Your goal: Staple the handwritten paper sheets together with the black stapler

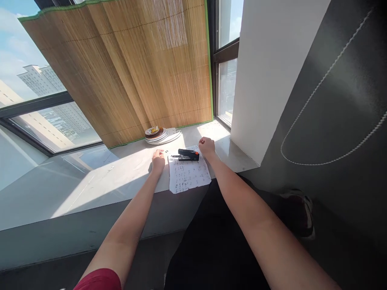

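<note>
A sheet of paper [190, 177] with handwriting lies on the windowsill, its near edge reaching the sill's front edge. On its far part rests a black stapler [188, 153] with an orange spot at its right end. A thin dark item points out to the stapler's left; its kind is unclear. My left hand [158, 161] rests on the sill left of the paper, fingers loosely bent and apart, beside some tiny dark bits. At the paper's far right corner, my right hand [207, 146] lies with its fingers curled in, and nothing shows in it. Neither hand touches the stapler.
Stacked plates [157, 139] stand on the sill [121, 173] behind the paper. A bamboo blind [136, 72] hangs over the window. To the right are a white wall column [260, 80] and a looped cord [302, 164]. Sunlight and shadow cross the sill.
</note>
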Motion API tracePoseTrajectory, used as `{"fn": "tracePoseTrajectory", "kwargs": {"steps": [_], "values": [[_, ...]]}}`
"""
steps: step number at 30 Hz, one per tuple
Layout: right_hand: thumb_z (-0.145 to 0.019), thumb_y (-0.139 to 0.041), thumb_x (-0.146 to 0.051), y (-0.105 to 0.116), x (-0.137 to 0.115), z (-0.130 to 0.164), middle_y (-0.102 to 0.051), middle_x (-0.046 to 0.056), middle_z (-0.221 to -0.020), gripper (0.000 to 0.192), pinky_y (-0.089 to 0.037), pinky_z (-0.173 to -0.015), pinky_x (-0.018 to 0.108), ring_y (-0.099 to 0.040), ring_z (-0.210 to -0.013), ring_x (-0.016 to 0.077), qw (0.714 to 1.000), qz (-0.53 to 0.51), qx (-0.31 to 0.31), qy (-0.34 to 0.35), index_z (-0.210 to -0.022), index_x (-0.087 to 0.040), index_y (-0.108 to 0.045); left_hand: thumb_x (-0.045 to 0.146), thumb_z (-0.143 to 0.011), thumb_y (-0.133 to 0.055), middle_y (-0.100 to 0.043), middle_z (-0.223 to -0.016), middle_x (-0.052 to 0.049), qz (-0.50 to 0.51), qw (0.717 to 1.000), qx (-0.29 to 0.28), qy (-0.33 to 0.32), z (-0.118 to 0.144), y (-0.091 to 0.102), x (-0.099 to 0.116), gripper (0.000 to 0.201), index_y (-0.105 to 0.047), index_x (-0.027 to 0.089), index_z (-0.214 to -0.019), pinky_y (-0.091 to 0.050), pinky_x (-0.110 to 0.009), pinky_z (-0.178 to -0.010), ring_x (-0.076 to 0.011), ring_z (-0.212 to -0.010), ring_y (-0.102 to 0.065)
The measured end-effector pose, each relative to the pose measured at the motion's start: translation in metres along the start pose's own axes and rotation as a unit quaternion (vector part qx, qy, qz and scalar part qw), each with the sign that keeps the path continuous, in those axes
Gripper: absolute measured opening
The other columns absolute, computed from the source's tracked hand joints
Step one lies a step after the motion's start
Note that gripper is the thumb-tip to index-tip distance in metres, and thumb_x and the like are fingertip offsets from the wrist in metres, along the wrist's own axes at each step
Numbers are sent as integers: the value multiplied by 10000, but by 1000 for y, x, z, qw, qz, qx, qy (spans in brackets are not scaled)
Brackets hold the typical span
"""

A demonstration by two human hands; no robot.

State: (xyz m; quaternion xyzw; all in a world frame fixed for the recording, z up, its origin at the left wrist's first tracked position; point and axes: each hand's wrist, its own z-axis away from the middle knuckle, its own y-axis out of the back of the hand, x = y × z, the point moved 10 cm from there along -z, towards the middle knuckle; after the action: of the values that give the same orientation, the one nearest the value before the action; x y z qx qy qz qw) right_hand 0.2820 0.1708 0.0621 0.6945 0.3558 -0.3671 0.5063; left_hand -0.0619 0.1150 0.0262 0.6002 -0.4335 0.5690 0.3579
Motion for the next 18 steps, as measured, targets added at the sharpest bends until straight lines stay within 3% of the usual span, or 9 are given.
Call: {"fn": "tracePoseTrajectory", "kwargs": {"steps": [3, 7, 10, 14, 18], "values": [[-909, -612, -78, -23, -34, 13, -789, 76, -952, 214, -490, -729, 309, -686, -844, 222, 994, 7, -63, 90, -922, -216, -775, -8, -742, -751, -738, -1281, -126, -68, 997, 13, -37, -20, -4, 7, 287, -739, 230, -901, -483, -349, -1164, -297, -1502, -525], [-885, -613, -54, -33, -44, 20, -792, 107, -941, 231, -491, -721, 321, -700, -913, 260, 992, 37, -75, 99, -902, -213, -780, -107, -647, -717, -762, -1253, -130, -131, 990, -12, -44, -31, -13, 2, 398, -779, 231, -848, -318, -383, -1313, -329, -1578, -445], [-873, -614, -60, -29, -42, 19, -791, 103, -933, 228, -504, -703, 314, -708, -883, 249, 994, 22, -70, 87, -898, -207, -786, -69, -687, -746, -750, -1135, -141, -160, 986, -17, -47, -25, -12, -1, 314, -773, 230, -779, -323, -437, -1310, -383, -1504, -488], [-919, -616, -128, -21, -39, 15, -794, 81, -932, 197, -534, -724, 314, -716, -864, 228, 995, -24, -65, 74, -924, -203, -798, 81, -815, -791, -683, -1084, -156, -177, 982, -1, -67, -11, -6, 4, 175, -753, 240, -751, -440, -437, -1205, -404, -1485, -452], [-1009, -685, -308, -31, -51, 19, -816, 79, -1044, 167, -550, -844, 343, -717, -1006, 236, 983, -43, -117, 134, -1007, -210, -820, 143, -885, -780, -639, -1088, -148, -214, 972, 16, -93, 0, -5, 12, 214, -693, 238, -714, -510, -393, -1052, -382, -1391, -518]]}}
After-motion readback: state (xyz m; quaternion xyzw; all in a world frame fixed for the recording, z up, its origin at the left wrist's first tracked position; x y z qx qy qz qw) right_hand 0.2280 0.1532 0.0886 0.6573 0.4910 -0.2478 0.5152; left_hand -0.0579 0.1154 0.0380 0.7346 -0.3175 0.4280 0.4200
